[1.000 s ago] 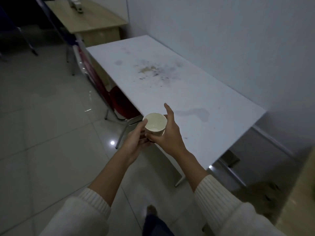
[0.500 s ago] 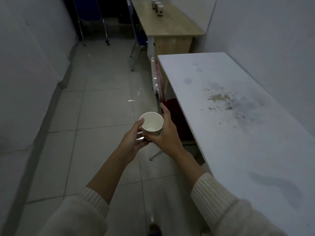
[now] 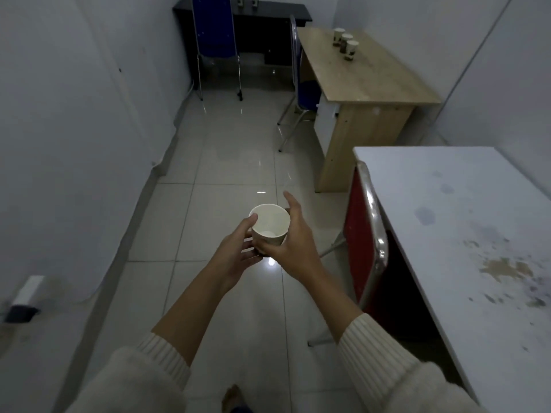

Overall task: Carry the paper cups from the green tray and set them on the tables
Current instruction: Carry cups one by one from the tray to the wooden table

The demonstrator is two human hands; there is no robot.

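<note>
Cup [image 3: 269, 223] hung over the floor [image 3: 223, 162], left of the white table [image 3: 447, 234]. We had left hand [image 3: 235, 254] and right hand [image 3: 293, 245] curled round its lower half, right forefinger sticking up. Carry step, we figured; next: swing right, set it down upright.

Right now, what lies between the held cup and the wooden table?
Head view: from the cup, bare floor tiles, then a blue chair beside the wooden table.

White cup [image 3: 269, 223]; cream ribbed sleeves [image 3: 384, 353]; stained white table [image 3: 465, 234]; blue chair [image 3: 215, 31]; tan desk [image 3: 369, 73].
</note>
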